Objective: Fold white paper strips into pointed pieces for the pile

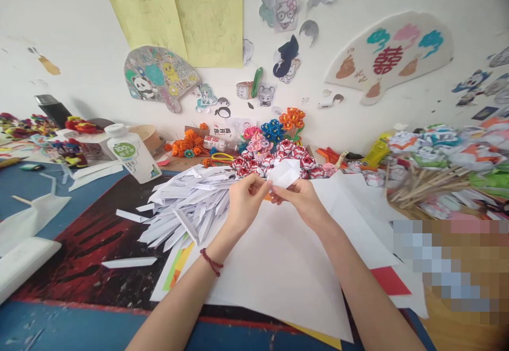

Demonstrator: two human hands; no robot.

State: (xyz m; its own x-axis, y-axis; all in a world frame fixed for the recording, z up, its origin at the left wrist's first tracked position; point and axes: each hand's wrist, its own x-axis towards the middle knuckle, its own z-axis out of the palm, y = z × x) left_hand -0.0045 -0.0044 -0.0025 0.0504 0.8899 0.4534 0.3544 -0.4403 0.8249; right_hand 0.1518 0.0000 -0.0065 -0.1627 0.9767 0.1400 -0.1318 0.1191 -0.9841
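Between the fingertips of both hands is a small folded piece of white paper [285,173], raised above the table. My left hand [248,197], with a dark red cord bracelet on its wrist, pinches the paper's lower left part. The fingers of my right hand [300,197] close on it from the other side, close to the left fingertips. Below the hands lie large white sheets [278,266]. Just left of them is a heap of folded white paper strips [186,197]. The paper's exact folds are too small to make out.
Red-and-white paper flowers [292,152] and blue flowers [272,131] stand behind the hands. A white bottle [133,155] is at the left on a dark red-and-black mat [91,239]. Wooden sticks [415,189] with paper flowers lie at the right. Paper fans [392,56] hang on the wall.
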